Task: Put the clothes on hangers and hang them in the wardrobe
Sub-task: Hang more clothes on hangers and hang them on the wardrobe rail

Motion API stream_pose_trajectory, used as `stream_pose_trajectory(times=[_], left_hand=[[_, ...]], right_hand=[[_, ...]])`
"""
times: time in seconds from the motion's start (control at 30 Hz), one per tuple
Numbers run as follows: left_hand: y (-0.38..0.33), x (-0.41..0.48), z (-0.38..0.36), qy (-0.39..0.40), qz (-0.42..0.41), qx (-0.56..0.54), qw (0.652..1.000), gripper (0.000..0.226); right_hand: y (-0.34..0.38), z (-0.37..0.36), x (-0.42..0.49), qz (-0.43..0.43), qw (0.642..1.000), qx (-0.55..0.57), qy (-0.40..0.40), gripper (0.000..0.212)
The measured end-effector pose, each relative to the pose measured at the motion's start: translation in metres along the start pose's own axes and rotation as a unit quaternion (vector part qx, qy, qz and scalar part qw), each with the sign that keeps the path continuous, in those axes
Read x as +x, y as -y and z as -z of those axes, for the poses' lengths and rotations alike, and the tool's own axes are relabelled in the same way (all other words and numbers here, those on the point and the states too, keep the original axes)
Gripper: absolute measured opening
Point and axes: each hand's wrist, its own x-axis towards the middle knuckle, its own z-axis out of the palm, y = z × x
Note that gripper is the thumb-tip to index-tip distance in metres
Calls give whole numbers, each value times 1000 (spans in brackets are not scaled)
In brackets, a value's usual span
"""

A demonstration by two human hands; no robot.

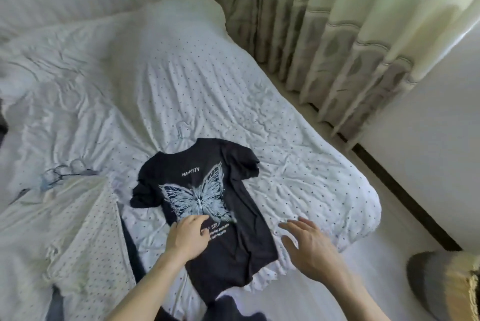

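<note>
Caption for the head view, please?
Left hand rests on a black butterfly-print T-shirt spread on the dotted bedsheet; right hand open beside it.

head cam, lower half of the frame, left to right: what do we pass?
glasses → black T-shirt → right hand → grey thing at the right edge. The left hand is left out because it rests on the T-shirt.

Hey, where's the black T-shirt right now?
In the head view the black T-shirt lies flat on the dotted bed sheet, low and centre, under the left hand, with the right hand open beside its right edge.
</note>
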Motion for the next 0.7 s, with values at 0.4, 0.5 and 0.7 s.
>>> stream_pose_trajectory(times=[0.4,0.5,0.7], left_hand=[[151,149,26,70,77,-12,994,50],[186,194,25,64,96,-7,993,52],[245,293,31,34,146,-33,988,68]], right_hand=[[92,-97,216,-11,986,-23,164,48],[93,-134,265,-34,977,-31,209,55],[98,-197,327,-55,962,-77,257,60]])
